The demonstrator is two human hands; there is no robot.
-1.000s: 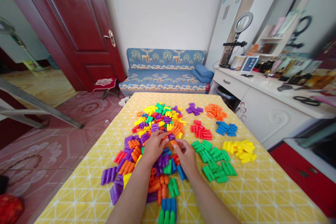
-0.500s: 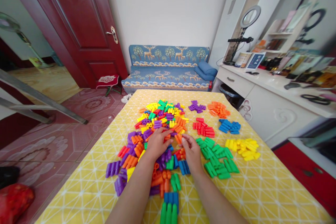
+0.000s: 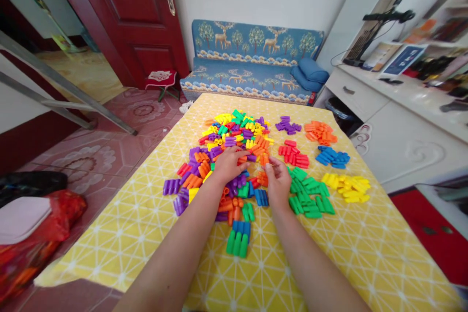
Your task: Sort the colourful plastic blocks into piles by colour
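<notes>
Pieces of joined plastic tubes in many colours lie in a mixed pile (image 3: 204, 156) on the table. Over the middle of that pile is my left hand (image 3: 229, 165), its fingers stretched out and thumb apart, touching pieces beneath; I see nothing gripped in it. At the pile's right side, my right hand (image 3: 278, 178) pinches an orange tube block (image 3: 263, 159) between thumb and fingers. Green blocks (image 3: 309, 192) lie just right of this hand, with red blocks (image 3: 293, 154) beyond it. Nearer me, a green block (image 3: 237, 243) is joined to or touching a blue block (image 3: 242, 228).
Single-colour groups lie on the right: purple blocks (image 3: 288, 126), orange blocks (image 3: 320, 132), blue blocks (image 3: 332, 157) and yellow blocks (image 3: 347, 187). A yellow patterned cloth (image 3: 146, 248) covers the table. Behind stands a blue sofa (image 3: 234, 66); a white dresser (image 3: 409, 141) is at right.
My head view has tilted down and turned slightly left, so everything sits higher in view. My right hand's fingers have closed on the orange block; my left hand stays over the pile.
</notes>
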